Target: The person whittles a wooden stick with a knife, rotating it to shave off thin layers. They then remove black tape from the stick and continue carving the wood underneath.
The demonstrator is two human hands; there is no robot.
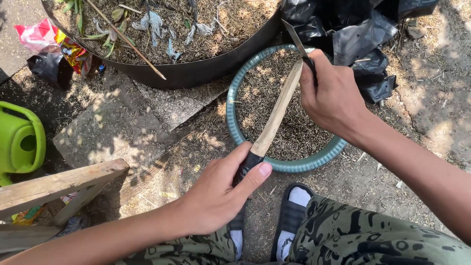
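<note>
Looking down from the left, we see a green watering can (19, 142) at the edge, with weathered wooden boards (54, 189) below it and a red and yellow wrapper (54, 41) lying above on the paving. A large black tub (196, 71) of dry grass and leaf scraps sits at the top, a thin stick (128, 41) lying across its fill. Our left hand (216, 196) is closed around the dark lower end of a peeled, pale stick (277, 110), thumb laid along it, holding it slanted up and to the right. That stick lies over a teal round basin (289, 166) filled with fine dry shavings. Our right hand (331, 98) is wrapped in a fist around the handle of a knife (297, 41), its blade pointing up and left, meeting the stick's upper end. Crumpled black plastic sheeting (363, 39) lies behind the right hand. Below, our camouflage trousers (353, 235) and black sandals over white socks (292, 216) rest on the littered ground.
</note>
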